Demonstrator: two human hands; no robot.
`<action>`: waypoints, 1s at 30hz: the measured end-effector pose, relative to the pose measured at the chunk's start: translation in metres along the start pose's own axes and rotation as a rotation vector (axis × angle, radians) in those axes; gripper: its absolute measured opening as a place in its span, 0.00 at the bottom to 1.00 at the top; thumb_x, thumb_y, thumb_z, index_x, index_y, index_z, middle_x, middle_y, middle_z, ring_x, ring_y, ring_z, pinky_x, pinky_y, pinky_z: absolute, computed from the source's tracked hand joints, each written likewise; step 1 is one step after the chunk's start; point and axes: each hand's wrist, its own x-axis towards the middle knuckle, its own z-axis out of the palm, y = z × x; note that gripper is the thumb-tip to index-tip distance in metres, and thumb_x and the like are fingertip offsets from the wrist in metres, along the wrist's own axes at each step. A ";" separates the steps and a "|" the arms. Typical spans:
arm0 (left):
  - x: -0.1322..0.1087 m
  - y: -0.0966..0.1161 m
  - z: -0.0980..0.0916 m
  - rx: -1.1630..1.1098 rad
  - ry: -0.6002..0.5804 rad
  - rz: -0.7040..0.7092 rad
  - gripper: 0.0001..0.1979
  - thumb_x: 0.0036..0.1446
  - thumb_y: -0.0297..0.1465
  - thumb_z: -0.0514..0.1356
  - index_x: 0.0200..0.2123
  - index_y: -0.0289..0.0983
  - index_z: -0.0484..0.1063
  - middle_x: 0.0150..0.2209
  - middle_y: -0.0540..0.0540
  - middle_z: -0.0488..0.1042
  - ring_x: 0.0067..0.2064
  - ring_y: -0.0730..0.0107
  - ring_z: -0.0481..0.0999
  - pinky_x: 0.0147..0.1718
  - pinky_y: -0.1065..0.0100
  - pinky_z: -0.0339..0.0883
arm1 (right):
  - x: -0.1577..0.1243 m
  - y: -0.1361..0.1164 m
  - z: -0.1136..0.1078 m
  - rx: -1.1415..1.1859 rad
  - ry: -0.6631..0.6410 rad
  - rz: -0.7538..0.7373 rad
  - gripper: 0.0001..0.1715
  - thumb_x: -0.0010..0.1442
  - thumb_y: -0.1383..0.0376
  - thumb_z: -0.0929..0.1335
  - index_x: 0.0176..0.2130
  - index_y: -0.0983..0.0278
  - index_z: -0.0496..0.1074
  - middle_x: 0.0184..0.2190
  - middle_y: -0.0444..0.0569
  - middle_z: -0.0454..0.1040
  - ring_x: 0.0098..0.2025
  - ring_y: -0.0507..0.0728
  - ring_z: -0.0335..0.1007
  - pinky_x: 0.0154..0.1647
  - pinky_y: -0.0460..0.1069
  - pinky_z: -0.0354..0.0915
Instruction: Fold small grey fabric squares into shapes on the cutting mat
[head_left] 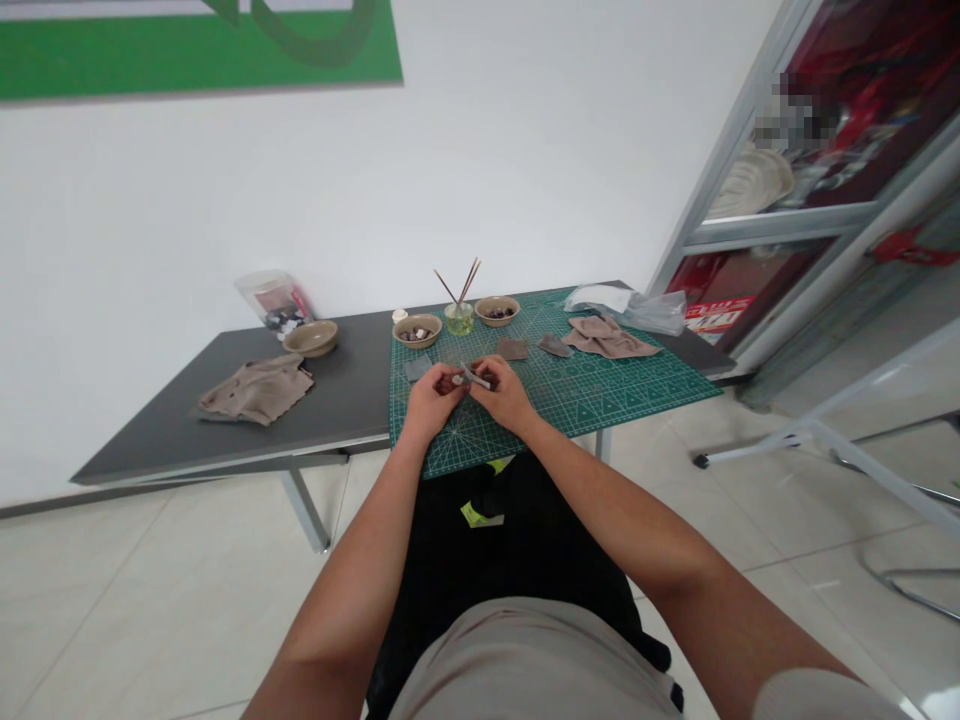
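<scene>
Above the desk (360, 375) and cutting mat (600, 392), a grey scrap (475, 377), apparently sandpaper, is pinched between left hand (432, 402) and right hand (506, 400).

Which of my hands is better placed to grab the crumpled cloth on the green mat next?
Probably your right hand: it's nearer the crumpled cloth, which lies to its right; your left hand is farther, though both look occupied.

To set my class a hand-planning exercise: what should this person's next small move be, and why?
Perhaps tilt the small, thin grey strip slightly with the right hand to check it: that hand's fingers cover part of it, while the left hand sits close beside it above the green gridded mat.
</scene>
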 end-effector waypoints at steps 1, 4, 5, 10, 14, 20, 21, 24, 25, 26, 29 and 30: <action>0.000 -0.001 0.000 -0.006 -0.007 -0.004 0.10 0.49 0.34 0.64 0.36 0.38 0.74 0.29 0.52 0.74 0.30 0.72 0.71 0.32 0.71 0.65 | 0.000 0.000 0.000 0.004 -0.013 -0.003 0.06 0.51 0.64 0.68 0.29 0.61 0.65 0.44 0.49 0.71 0.45 0.56 0.68 0.45 0.50 0.65; 0.001 -0.002 -0.001 -0.004 -0.040 -0.001 0.11 0.52 0.34 0.62 0.39 0.38 0.76 0.31 0.50 0.76 0.32 0.70 0.73 0.35 0.68 0.67 | 0.000 0.001 0.000 0.009 -0.059 0.018 0.06 0.51 0.63 0.68 0.28 0.62 0.65 0.40 0.47 0.73 0.42 0.56 0.68 0.45 0.51 0.64; 0.002 -0.002 -0.001 0.000 -0.053 0.003 0.11 0.52 0.33 0.62 0.40 0.38 0.76 0.32 0.49 0.76 0.33 0.70 0.74 0.37 0.67 0.67 | 0.001 0.001 -0.001 0.010 -0.067 0.031 0.06 0.51 0.63 0.68 0.29 0.62 0.66 0.37 0.46 0.72 0.40 0.55 0.67 0.44 0.50 0.64; 0.001 -0.003 0.002 -0.043 -0.100 0.005 0.13 0.55 0.30 0.58 0.45 0.39 0.73 0.35 0.47 0.78 0.37 0.67 0.77 0.40 0.65 0.70 | 0.003 0.002 -0.004 -0.015 -0.014 0.040 0.08 0.50 0.61 0.69 0.26 0.62 0.66 0.29 0.43 0.66 0.34 0.53 0.64 0.39 0.48 0.63; 0.001 -0.004 0.001 -0.045 -0.085 -0.004 0.11 0.55 0.30 0.59 0.42 0.38 0.74 0.35 0.46 0.78 0.37 0.66 0.77 0.40 0.64 0.71 | 0.003 0.006 -0.004 0.163 0.006 0.187 0.13 0.49 0.58 0.70 0.33 0.61 0.67 0.27 0.41 0.68 0.30 0.53 0.65 0.32 0.48 0.64; 0.003 -0.001 -0.001 0.030 -0.063 -0.002 0.10 0.53 0.30 0.61 0.39 0.39 0.78 0.38 0.45 0.80 0.40 0.64 0.77 0.44 0.62 0.69 | 0.003 0.008 0.000 0.371 0.008 0.276 0.26 0.46 0.59 0.73 0.46 0.61 0.68 0.33 0.45 0.77 0.34 0.56 0.74 0.37 0.51 0.70; 0.003 -0.001 -0.001 0.019 -0.061 -0.011 0.10 0.53 0.30 0.61 0.40 0.39 0.78 0.38 0.45 0.80 0.39 0.64 0.77 0.43 0.63 0.69 | 0.003 0.008 0.001 0.382 0.015 0.286 0.27 0.46 0.59 0.73 0.46 0.61 0.69 0.33 0.46 0.78 0.35 0.56 0.75 0.37 0.51 0.71; 0.003 -0.003 -0.001 0.003 -0.053 -0.040 0.09 0.53 0.30 0.61 0.38 0.39 0.78 0.34 0.46 0.80 0.36 0.66 0.77 0.39 0.64 0.70 | 0.002 0.007 0.000 0.380 0.002 0.296 0.19 0.46 0.59 0.74 0.38 0.64 0.75 0.31 0.47 0.79 0.34 0.56 0.75 0.37 0.51 0.71; 0.003 -0.004 -0.001 0.004 -0.049 -0.048 0.09 0.53 0.30 0.61 0.38 0.39 0.78 0.33 0.47 0.79 0.34 0.66 0.77 0.38 0.65 0.69 | 0.002 0.006 -0.001 0.366 -0.014 0.293 0.17 0.47 0.58 0.74 0.36 0.64 0.76 0.31 0.47 0.79 0.34 0.55 0.75 0.37 0.51 0.71; 0.003 -0.005 -0.001 0.009 -0.043 -0.053 0.09 0.53 0.30 0.61 0.37 0.39 0.78 0.31 0.47 0.79 0.33 0.67 0.77 0.37 0.65 0.69 | 0.002 0.004 -0.002 0.345 -0.030 0.287 0.15 0.48 0.58 0.74 0.35 0.65 0.77 0.31 0.47 0.79 0.33 0.55 0.75 0.38 0.50 0.71; 0.003 -0.004 -0.002 0.050 -0.046 -0.043 0.08 0.53 0.29 0.60 0.35 0.39 0.78 0.29 0.49 0.78 0.32 0.67 0.76 0.36 0.66 0.68 | 0.002 0.001 -0.005 0.273 -0.056 0.263 0.13 0.50 0.59 0.72 0.35 0.64 0.79 0.31 0.46 0.79 0.34 0.55 0.75 0.39 0.51 0.70; 0.002 -0.003 -0.002 0.072 -0.057 -0.030 0.07 0.53 0.29 0.60 0.34 0.39 0.78 0.29 0.49 0.78 0.32 0.67 0.76 0.36 0.66 0.68 | 0.002 0.001 -0.005 0.251 -0.053 0.256 0.13 0.51 0.59 0.72 0.35 0.64 0.80 0.31 0.46 0.80 0.34 0.55 0.75 0.40 0.51 0.70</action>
